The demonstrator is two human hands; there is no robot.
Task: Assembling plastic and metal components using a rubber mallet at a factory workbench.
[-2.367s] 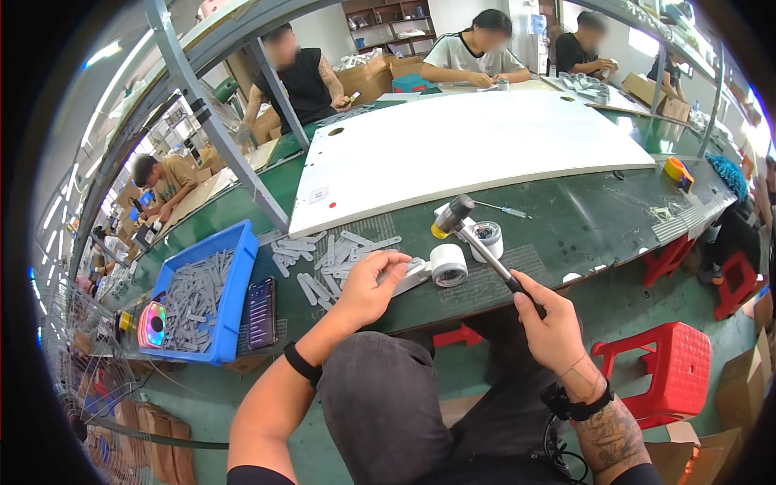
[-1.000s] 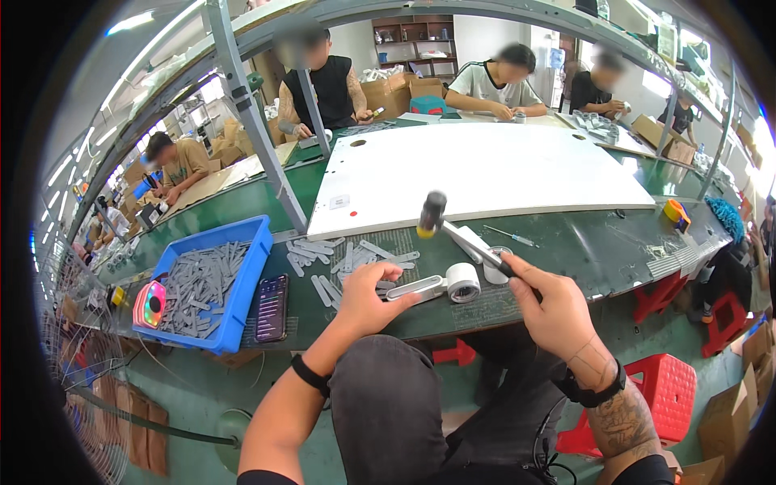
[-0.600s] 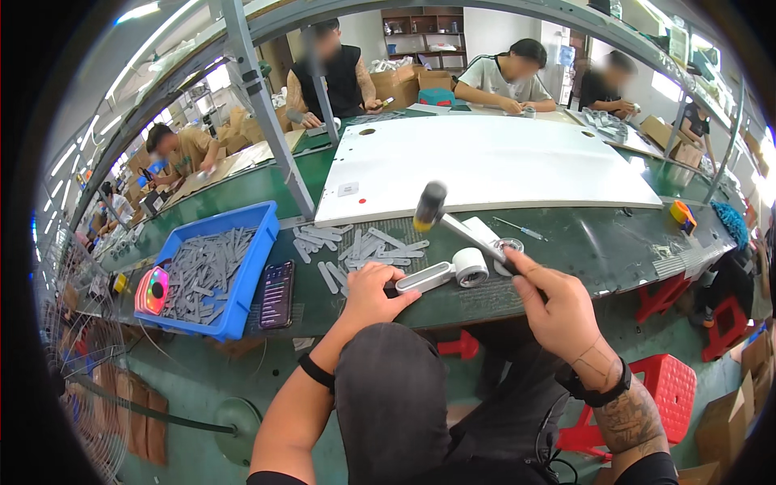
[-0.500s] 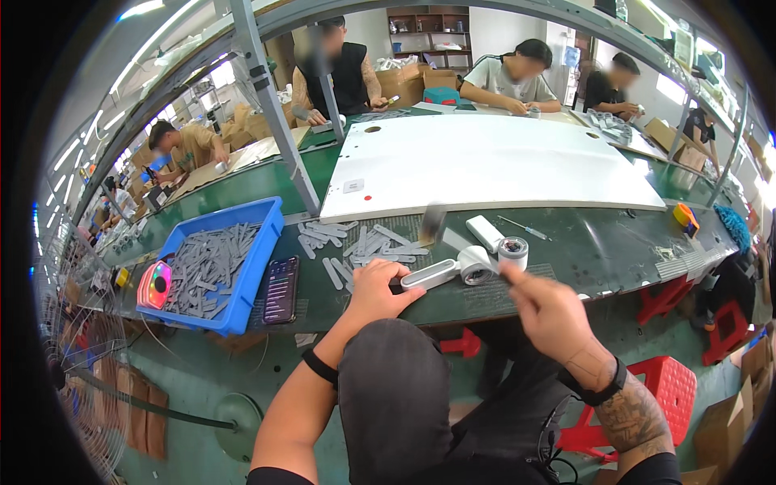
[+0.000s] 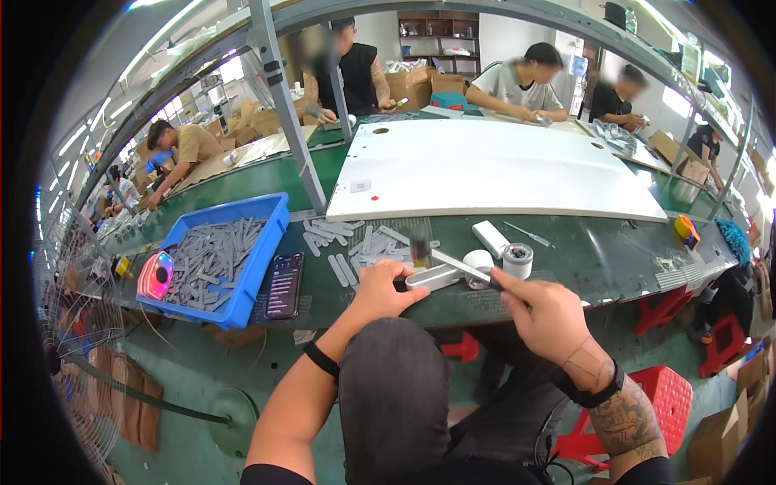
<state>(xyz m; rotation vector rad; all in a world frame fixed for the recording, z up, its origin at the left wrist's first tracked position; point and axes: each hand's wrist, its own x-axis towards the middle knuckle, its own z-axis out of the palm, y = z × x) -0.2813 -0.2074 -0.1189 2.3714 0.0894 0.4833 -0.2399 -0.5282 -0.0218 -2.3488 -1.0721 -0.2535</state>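
My left hand (image 5: 385, 291) grips the end of a white long-bodied device (image 5: 436, 278) with a recessed top and a round head, lying on the bench. My right hand (image 5: 548, 315) is closed round the handle of a hammer (image 5: 462, 266). Its dark head, tan at the lower end, is over the device's near end, close to my left fingers; whether it touches cannot be told. Beside the round head stands a white cylindrical part (image 5: 517, 261) with its open top showing dark insides. Behind lies another white oblong piece (image 5: 490, 239).
Loose grey strips (image 5: 343, 268) lie left of the device. A blue bin (image 5: 283, 212) of grey strips, a phone (image 5: 284, 286) and a lit pink gadget (image 5: 156, 279) are farther left. A screwdriver (image 5: 527, 234), a tape roll (image 5: 686, 231) and a white panel (image 5: 485, 170) lie beyond. Several people work across.
The hammer's head has come down from its blurred raised place toward the device. My right hand has dipped slightly; my left hand keeps its hold. The view has shifted a little.
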